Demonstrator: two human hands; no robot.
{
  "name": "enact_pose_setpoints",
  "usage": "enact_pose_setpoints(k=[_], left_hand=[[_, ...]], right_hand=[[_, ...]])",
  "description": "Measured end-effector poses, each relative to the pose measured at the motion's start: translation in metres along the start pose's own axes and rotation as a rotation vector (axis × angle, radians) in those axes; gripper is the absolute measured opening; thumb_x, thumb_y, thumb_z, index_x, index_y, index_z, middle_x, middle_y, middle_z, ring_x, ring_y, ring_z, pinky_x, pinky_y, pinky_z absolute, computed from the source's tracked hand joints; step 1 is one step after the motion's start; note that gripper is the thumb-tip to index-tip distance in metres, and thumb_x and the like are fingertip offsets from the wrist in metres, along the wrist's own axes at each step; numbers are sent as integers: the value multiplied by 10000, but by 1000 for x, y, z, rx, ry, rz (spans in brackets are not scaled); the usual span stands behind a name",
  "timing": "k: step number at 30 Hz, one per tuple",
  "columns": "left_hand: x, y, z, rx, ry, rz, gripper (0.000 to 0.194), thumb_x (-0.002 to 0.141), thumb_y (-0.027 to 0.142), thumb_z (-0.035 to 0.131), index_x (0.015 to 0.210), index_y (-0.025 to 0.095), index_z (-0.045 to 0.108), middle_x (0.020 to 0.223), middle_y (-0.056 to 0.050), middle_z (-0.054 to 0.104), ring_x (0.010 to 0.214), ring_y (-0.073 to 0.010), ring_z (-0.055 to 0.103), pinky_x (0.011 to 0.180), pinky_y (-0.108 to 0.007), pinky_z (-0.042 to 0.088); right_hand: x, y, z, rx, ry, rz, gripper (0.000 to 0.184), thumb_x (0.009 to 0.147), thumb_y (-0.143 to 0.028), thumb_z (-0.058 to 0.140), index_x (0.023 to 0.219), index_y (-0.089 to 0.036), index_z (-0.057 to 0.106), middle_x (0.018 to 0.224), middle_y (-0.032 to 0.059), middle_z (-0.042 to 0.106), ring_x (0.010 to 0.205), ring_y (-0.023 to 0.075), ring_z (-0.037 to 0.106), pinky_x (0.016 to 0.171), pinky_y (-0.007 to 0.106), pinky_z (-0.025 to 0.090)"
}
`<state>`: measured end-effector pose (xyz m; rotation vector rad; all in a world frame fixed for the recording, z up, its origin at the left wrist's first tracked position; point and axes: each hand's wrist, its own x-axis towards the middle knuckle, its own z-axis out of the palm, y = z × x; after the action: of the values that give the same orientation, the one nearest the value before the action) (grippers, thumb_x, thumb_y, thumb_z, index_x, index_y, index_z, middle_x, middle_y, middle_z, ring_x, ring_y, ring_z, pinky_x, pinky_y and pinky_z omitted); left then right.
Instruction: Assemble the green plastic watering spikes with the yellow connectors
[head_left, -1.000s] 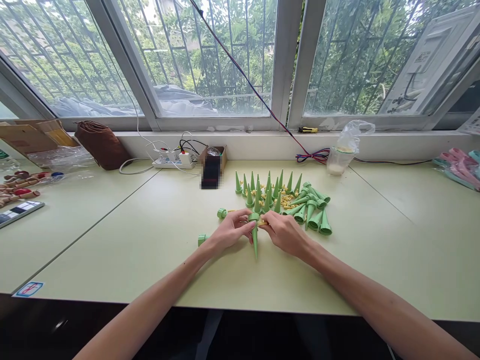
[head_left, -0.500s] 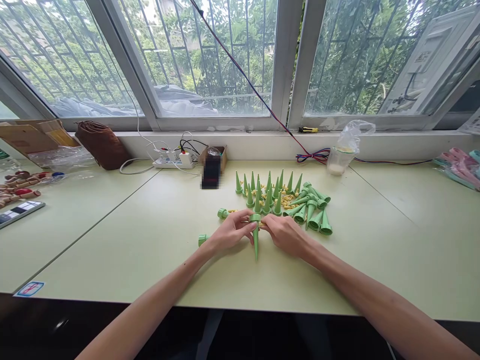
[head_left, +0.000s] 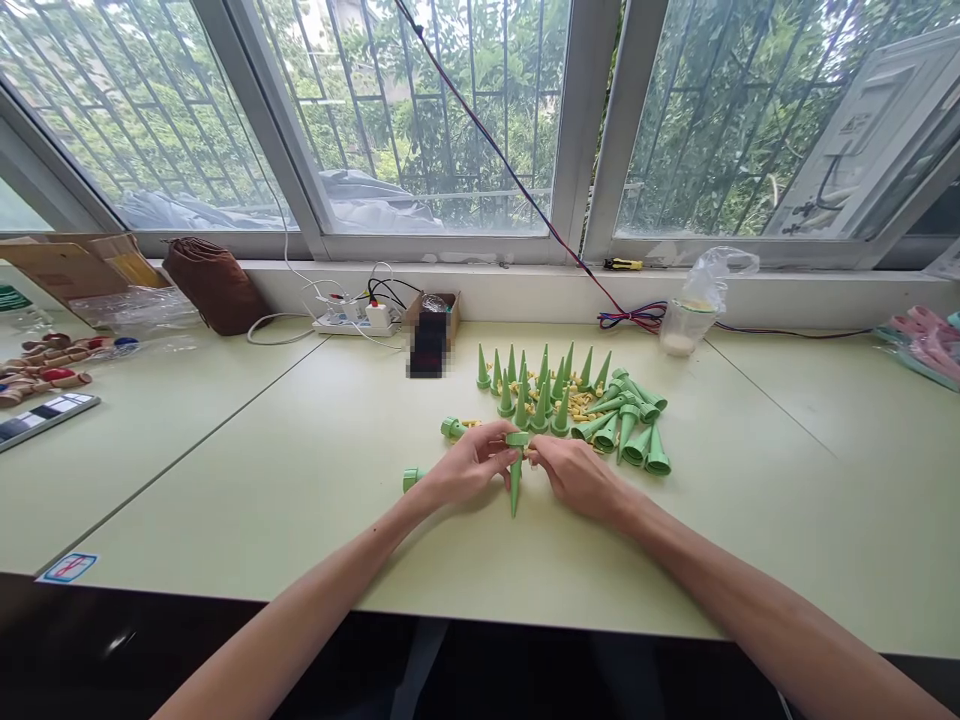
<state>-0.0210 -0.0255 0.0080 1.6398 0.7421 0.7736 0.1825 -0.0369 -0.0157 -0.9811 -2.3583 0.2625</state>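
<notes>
- My left hand (head_left: 474, 465) is closed narrow, its thumb and fingers pinching the green spike (head_left: 515, 482) near its wide cap end.
- That spike is in front of me over the counter (head_left: 247, 490), cap toward 12 o'clock, tip toward 6.
- My right hand (head_left: 577, 475) is narrow too, fingertips pinched on a small yellow peg (head_left: 528, 453) at the spike's 3 o'clock side; my fingers mostly hide it, so I can't tell how far it is in.
- From the held spike, I see a cluster of upright spikes (head_left: 538, 412) toward 12 and 1 o'clock, with loose yellow pegs (head_left: 581, 403) among and beside them.
- At 2 o'clock, green cones (head_left: 636, 448) lie in a heap, several with open ends toward me.
- 2 more capped pieces lie on their sides: the upper piece (head_left: 452, 428) at 10 o'clock, the lower piece (head_left: 412, 480) at 9, partly behind my left forearm.
- Farther off, a small box (head_left: 453, 312) sits at 11 o'clock and a clear cup (head_left: 679, 330) at 2.
</notes>
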Motion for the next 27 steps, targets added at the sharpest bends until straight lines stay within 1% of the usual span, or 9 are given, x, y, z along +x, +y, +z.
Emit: enact_pose_setpoints(k=[3, 6, 9, 11, 14, 17, 19, 23, 27], left_hand=[[0, 1, -1, 15, 6, -10, 326, 864, 444, 643, 1005, 157, 576, 853, -48, 632, 733, -164, 633, 668, -311, 565], [1, 5, -1, 22, 0, -7, 302, 887, 447, 611, 971, 161, 566, 837, -43, 625, 691, -157, 643, 662, -314, 563], [1, 9, -2, -18, 18, -12, 305, 881, 453, 617, 945, 161, 556, 823, -41, 625, 693, -162, 649, 660, -316, 564], [1, 10, -3, -48, 47, -24, 305, 875, 452, 627, 932, 163, 545, 822, -41, 631, 690, -160, 650, 657, -309, 557], [1, 6, -5, -85, 93, -60, 304, 872, 449, 634, 928, 172, 521, 803, -29, 628, 662, -157, 657, 632, -290, 532], [2, 0, -7, -121, 134, -111, 334, 851, 462, 658, 937, 180, 501, 772, -14, 612, 643, -163, 664, 603, -278, 509], [2, -2, -7, -152, 138, -135, 351, 837, 465, 676, 943, 185, 492, 760, -4, 602, 638, -160, 659, 602, -277, 504], [2, -1, -7, -205, 112, -149, 350, 828, 458, 691, 945, 196, 490, 753, 16, 592, 642, -137, 630, 625, -282, 506], [0, -2, -7, -182, 114, -158, 354, 834, 465, 682, 975, 195, 501, 775, 10, 595, 646, -136, 627, 624, -282, 504]], right_hand=[[1, 0, -1, 89, 36, 27, 260, 1008, -174, 370, 790, -180, 512, 753, 43, 636, 644, 158, 572, 606, 257, 392], [3, -1, 0, 171, 104, 66, 286, 1030, -246, 376, 814, -183, 552, 762, 30, 639, 666, 152, 579, 622, 254, 407], [4, -1, 1, 196, 170, 94, 214, 1012, -283, 441, 895, -183, 589, 774, 26, 632, 661, 150, 569, 614, 256, 415], [4, -1, 1, 201, 194, 98, 141, 985, -293, 510, 1008, -184, 597, 848, 39, 644, 660, 147, 567, 614, 258, 430], [4, 0, 1, 192, 213, 82, 169, 957, -270, 564, 1109, -198, 575, 977, 61, 650, 673, 142, 578, 627, 260, 452], [5, 1, 1, 150, 234, 47, 130, 966, -248, 547, 1082, -197, 577, 972, 62, 647, 700, 150, 597, 649, 264, 458], [5, 1, 1, 117, 247, 9, 118, 983, -252, 516, 1062, -189, 578, 939, 62, 641, 704, 153, 608, 658, 265, 458], [4, 2, 2, 50, 260, -59, 177, 1017, -292, 447, 1049, -177, 577, 886, 62, 636, 661, 147, 605, 620, 250, 443], [3, 1, 2, -34, 274, -97, 232, 1030, -313, 413, 1021, -161, 588, 832, 62, 641, 605, 143, 575, 556, 237, 398]])
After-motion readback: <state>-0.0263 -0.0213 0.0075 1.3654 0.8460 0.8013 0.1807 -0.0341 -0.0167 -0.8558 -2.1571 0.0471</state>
